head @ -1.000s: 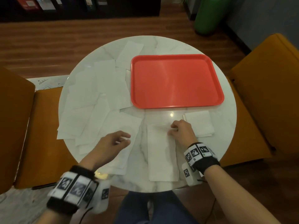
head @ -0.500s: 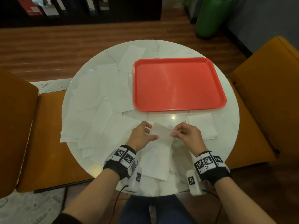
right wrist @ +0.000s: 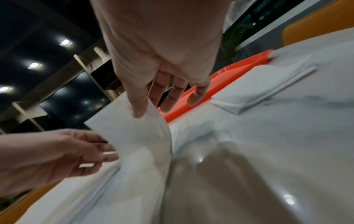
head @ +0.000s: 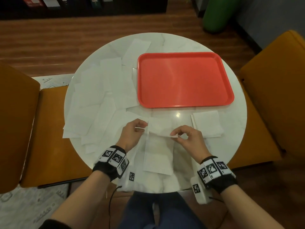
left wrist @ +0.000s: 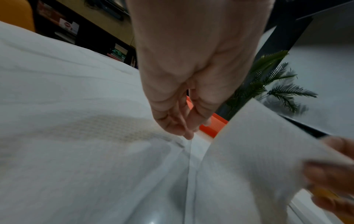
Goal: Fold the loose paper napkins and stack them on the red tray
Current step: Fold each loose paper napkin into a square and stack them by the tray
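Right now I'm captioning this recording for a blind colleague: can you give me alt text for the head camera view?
Two hands lift the far end of a long white napkin above a round marble table, the left hand and right hand each pinching a corner. An empty red tray sits beyond, loose napkins spread to its left, and a folded napkin pile lies to the right.

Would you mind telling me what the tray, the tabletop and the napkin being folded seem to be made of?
Tray: likely moulded plastic, uniform red, soft sheen. Tabletop: white marble or a marble-look surface, grey veins, glossy highlights. Napkin: thin embossed tissue paper, matte, bending limply.
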